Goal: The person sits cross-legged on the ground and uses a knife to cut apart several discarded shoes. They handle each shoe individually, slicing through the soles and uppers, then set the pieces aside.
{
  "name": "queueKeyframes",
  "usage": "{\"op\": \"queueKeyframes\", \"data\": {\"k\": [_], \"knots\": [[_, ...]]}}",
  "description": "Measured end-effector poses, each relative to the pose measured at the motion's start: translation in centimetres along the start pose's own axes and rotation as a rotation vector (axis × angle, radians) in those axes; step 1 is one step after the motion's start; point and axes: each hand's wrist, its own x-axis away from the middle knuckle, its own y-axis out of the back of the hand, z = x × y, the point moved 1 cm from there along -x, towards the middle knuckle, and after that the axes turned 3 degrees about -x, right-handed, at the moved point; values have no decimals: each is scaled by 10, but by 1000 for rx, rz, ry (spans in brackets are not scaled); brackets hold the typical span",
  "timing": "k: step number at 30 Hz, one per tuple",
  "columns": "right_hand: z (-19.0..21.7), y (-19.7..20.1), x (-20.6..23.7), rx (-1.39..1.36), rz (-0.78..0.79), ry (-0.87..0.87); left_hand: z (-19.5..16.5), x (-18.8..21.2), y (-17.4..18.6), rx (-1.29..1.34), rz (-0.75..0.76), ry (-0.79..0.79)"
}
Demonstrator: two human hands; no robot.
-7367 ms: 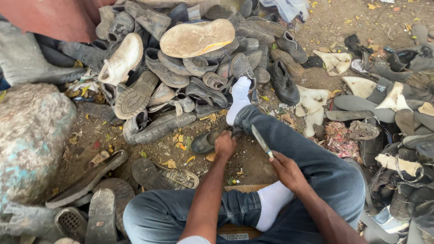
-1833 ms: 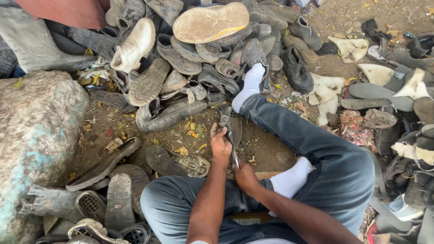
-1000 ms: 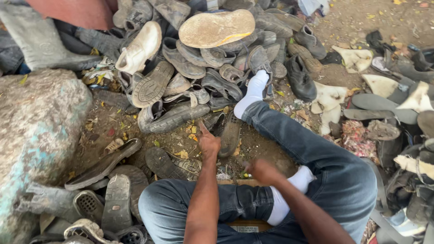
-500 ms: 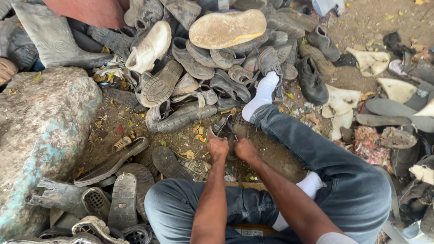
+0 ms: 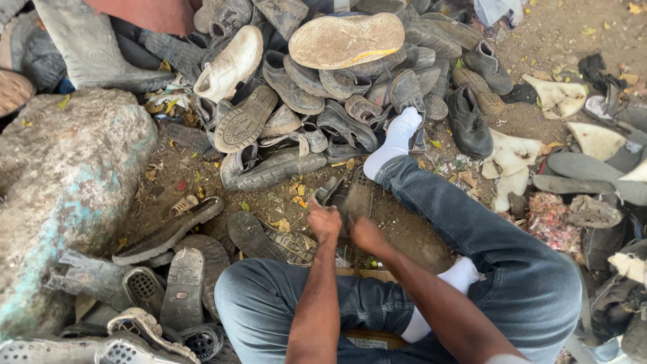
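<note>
both hands work at one dark shoe sole (image 5: 355, 197) held on the dirt ground (image 5: 418, 232) just inside the bent leg in jeans (image 5: 472, 222). the left hand (image 5: 325, 221) is closed on its near left edge; the right hand (image 5: 364, 231) grips the near end, fingers hidden beneath. the sole's long axis runs away from the person, far end pointing toward the white sock (image 5: 394, 141) and the heap of old shoes (image 5: 323, 87).
</note>
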Motion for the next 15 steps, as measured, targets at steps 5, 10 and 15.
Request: {"op": "queueKeyframes", "data": {"k": [5,10,15], "knots": [[-13,-5,24,372,141,446,9,3,9,45,-165,-17],[4,7,-7,171,149,203,25,22,21,152,-189,75],[-20,17,32,310,215,289,19,29,36,305,-344,6]]}}
